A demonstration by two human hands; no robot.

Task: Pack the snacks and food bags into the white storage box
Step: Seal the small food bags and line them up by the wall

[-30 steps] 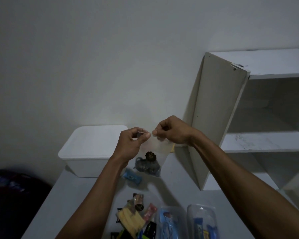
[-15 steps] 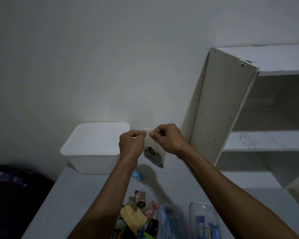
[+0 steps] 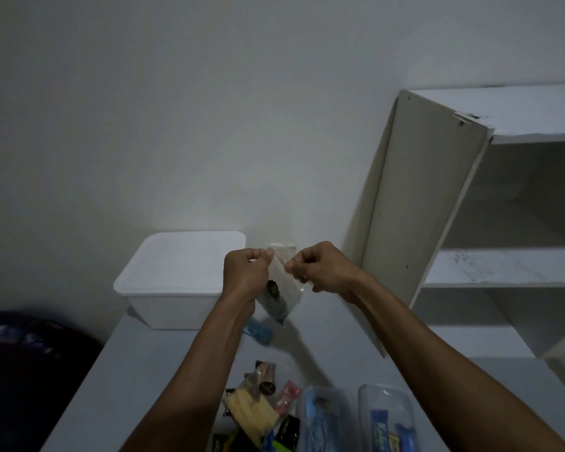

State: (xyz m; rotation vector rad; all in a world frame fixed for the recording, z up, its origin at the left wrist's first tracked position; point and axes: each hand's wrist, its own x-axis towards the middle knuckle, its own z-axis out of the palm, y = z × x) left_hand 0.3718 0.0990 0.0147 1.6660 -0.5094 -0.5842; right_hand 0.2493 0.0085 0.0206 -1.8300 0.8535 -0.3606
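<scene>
A small clear zip bag (image 3: 282,290) with dark pieces inside hangs in the air between my hands. My left hand (image 3: 247,274) pinches its top left edge and my right hand (image 3: 318,270) pinches its top right edge. The bag tilts, its bottom swung toward my left wrist. The white storage box (image 3: 177,282) stands behind at the left, its lid on. A pile of snack packets (image 3: 258,409) lies on the table near me. A small blue packet (image 3: 258,332) lies under the bag.
Two clear plastic containers (image 3: 385,415) with blue packets sit at the front right. A white shelf unit (image 3: 470,223) stands at the right, its side panel close to my right hand. A dark object (image 3: 20,353) lies left of the table.
The bag has folded and swung from hanging flat to tilted toward my left wrist. My hands have stayed close together at the bag's top edge.
</scene>
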